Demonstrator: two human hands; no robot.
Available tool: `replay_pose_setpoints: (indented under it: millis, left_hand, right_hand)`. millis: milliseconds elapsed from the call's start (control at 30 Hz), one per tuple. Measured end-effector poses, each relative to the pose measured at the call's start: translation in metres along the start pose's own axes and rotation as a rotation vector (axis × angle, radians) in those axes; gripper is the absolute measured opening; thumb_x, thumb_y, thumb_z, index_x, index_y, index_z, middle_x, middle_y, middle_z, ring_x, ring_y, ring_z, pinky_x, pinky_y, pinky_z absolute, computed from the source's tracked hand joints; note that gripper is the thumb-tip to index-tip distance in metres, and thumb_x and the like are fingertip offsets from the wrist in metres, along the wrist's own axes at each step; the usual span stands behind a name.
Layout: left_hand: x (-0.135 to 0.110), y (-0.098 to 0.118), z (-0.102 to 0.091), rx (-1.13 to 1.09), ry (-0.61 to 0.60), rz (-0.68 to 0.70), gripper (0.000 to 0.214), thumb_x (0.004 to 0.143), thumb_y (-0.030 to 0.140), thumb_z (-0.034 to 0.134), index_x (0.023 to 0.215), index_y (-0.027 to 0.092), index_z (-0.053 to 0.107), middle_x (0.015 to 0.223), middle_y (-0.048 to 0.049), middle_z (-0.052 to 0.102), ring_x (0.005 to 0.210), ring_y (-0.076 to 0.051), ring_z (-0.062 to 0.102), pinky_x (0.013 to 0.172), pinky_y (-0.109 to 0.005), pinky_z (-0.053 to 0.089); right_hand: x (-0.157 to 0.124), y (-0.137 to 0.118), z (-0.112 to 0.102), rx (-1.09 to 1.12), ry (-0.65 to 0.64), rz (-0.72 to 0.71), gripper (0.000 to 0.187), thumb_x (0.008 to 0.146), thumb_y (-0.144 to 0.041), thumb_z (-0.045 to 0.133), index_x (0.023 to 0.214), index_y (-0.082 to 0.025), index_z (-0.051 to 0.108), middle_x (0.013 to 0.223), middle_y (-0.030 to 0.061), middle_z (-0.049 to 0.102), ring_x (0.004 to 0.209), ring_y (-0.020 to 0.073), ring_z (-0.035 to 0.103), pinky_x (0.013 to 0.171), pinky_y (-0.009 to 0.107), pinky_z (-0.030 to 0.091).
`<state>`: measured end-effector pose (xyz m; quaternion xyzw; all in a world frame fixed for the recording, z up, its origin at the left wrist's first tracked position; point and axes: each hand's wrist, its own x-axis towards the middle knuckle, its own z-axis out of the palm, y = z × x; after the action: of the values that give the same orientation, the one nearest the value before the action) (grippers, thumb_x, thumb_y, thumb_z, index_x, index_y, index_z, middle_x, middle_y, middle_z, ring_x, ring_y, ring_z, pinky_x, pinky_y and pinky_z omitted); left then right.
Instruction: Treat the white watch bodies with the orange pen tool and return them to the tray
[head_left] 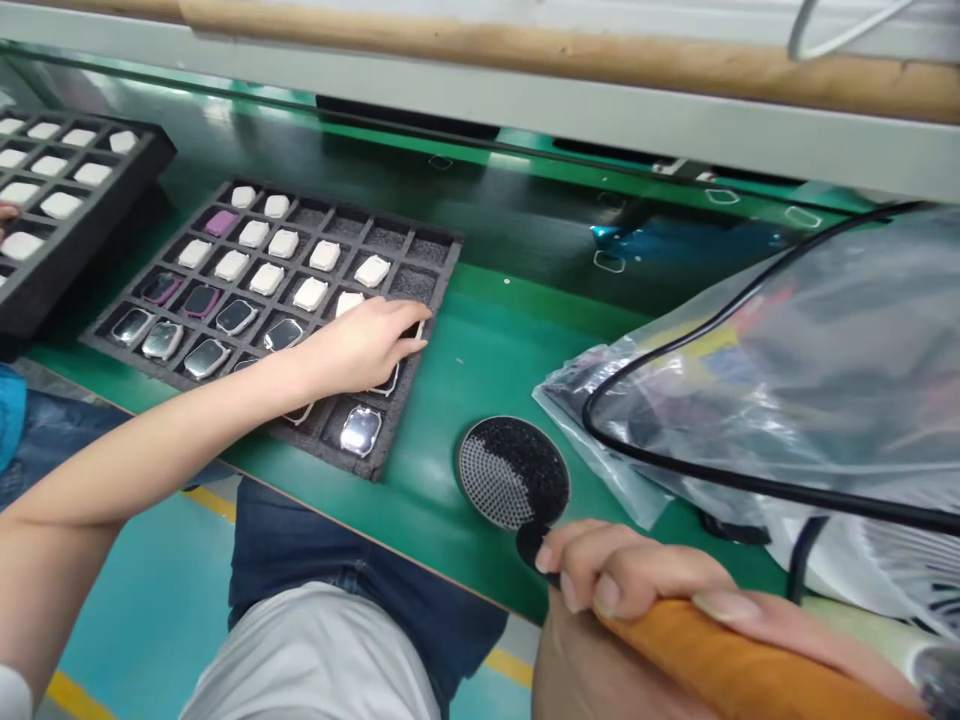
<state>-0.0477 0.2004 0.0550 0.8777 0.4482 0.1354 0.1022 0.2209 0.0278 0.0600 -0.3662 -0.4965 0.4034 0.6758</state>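
Our right hand is wrapped round one orange handle, its perforated disc against the glossy green table. Beyond, our left hand is at the right edge of one foam tray of watch pieces, three purple, its fingers bent (whether they pinch anything, we cannot tell). One plastic bag lies to the right, a second tray to the left, one pale beam beyond.

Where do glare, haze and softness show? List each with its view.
Head view: bright glare on the silver-framed watch piece at the tray's near right corner; head view: sheen hazes the plastic bag, leaving its contents indistinct; head view: the orange handle looks somewhat soft, cut by the lower edge.
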Motion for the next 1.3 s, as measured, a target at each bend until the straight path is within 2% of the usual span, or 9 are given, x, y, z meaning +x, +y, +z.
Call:
replay_pose_setpoints:
  millis: [133,233,333,433,633,900,1067,1200,1300]
  left_hand:
    - [-0.005,-0.006,-0.003,0.033,-0.016,-0.003,0.033,0.106,0.023,0.048,0.125,0.018,0.075,0.140,-0.0093,0.071,0.128,-0.030,0.064,0.111,-0.051,0.050]
    - [-0.009,-0.012,-0.012,0.097,-0.015,-0.061,0.038,0.104,0.026,0.051,0.136,0.025,0.071,0.141,-0.0085,0.070,0.128,-0.031,0.062,0.109,-0.051,0.050]
    - [-0.016,-0.018,-0.018,0.201,0.039,-0.234,0.046,0.103,0.030,0.048,0.144,0.015,0.062,0.135,-0.0192,0.067,0.124,-0.034,0.064,0.105,-0.052,0.051]
    - [-0.023,-0.020,-0.019,0.275,0.062,-0.395,0.045,0.101,0.035,0.048,0.129,0.003,0.064,0.114,-0.0269,0.069,0.117,-0.044,0.064,0.102,-0.062,0.049]
    - [-0.018,-0.015,-0.024,0.294,-0.135,-0.477,0.051,0.098,0.033,0.056,0.136,0.000,0.055,0.117,-0.0267,0.067,0.116,-0.043,0.066,0.102,-0.060,0.053]
    - [-0.019,-0.018,-0.025,0.090,0.058,-0.495,0.049,0.099,0.030,0.056,0.144,0.011,0.061,0.132,-0.0169,0.058,0.121,-0.039,0.066,0.107,-0.064,0.054]
    - [-0.065,0.040,-0.017,-0.093,0.309,-0.221,0.037,0.110,0.035,0.045,0.131,0.018,0.070,0.124,-0.0053,0.065,0.116,-0.023,0.066,0.101,-0.045,0.058]
    - [-0.114,0.121,0.020,-0.254,0.193,-0.017,0.036,0.107,0.015,0.043,0.132,0.021,0.068,0.128,-0.0072,0.070,0.100,-0.015,0.070,0.084,-0.027,0.063]
    - [-0.135,0.157,0.048,-0.235,0.185,0.003,0.047,0.101,0.002,0.034,0.132,0.012,0.068,0.122,-0.0126,0.072,0.095,-0.020,0.069,0.080,-0.034,0.063]
  right_hand:
    - [0.008,-0.009,0.016,-0.039,0.068,-0.067,0.024,0.097,-0.050,0.061,0.102,-0.028,0.071,0.075,-0.0025,0.068,0.055,0.0178,0.061,0.050,0.040,0.056]
    - [0.009,-0.010,0.015,-0.054,0.065,-0.046,0.018,0.096,-0.045,0.065,0.101,-0.028,0.071,0.075,-0.0025,0.068,0.055,0.0185,0.061,0.049,0.042,0.057]
    - [0.007,-0.008,0.013,-0.012,0.031,-0.077,0.025,0.099,-0.049,0.059,0.105,-0.028,0.071,0.078,-0.0021,0.069,0.057,0.0186,0.063,0.050,0.041,0.057]
    - [0.009,-0.012,0.019,-0.038,0.148,0.012,0.040,0.095,-0.063,0.061,0.112,-0.028,0.070,0.083,-0.0015,0.066,0.065,0.0187,0.064,0.057,0.041,0.058]
    - [0.019,-0.016,0.033,0.032,0.139,0.046,0.047,0.083,-0.067,0.073,0.111,-0.030,0.071,0.079,-0.0032,0.065,0.060,0.0165,0.060,0.052,0.037,0.055]
    - [0.013,0.002,0.035,-0.008,0.134,0.019,0.049,0.087,-0.072,0.061,0.113,-0.030,0.064,0.080,-0.0054,0.059,0.059,0.0132,0.056,0.052,0.033,0.052]
    - [0.011,-0.001,0.032,-0.068,0.151,0.067,0.053,0.088,-0.076,0.057,0.112,-0.029,0.063,0.082,-0.0043,0.061,0.063,0.0153,0.059,0.055,0.036,0.053]
    - [0.008,-0.006,0.032,-0.097,0.187,0.117,0.053,0.090,-0.076,0.054,0.114,-0.029,0.063,0.083,-0.0040,0.061,0.067,0.0157,0.060,0.059,0.037,0.052]
    - [0.007,-0.007,0.033,-0.102,0.175,0.141,0.051,0.091,-0.073,0.053,0.114,-0.029,0.063,0.084,-0.0037,0.062,0.069,0.0162,0.061,0.062,0.038,0.052]
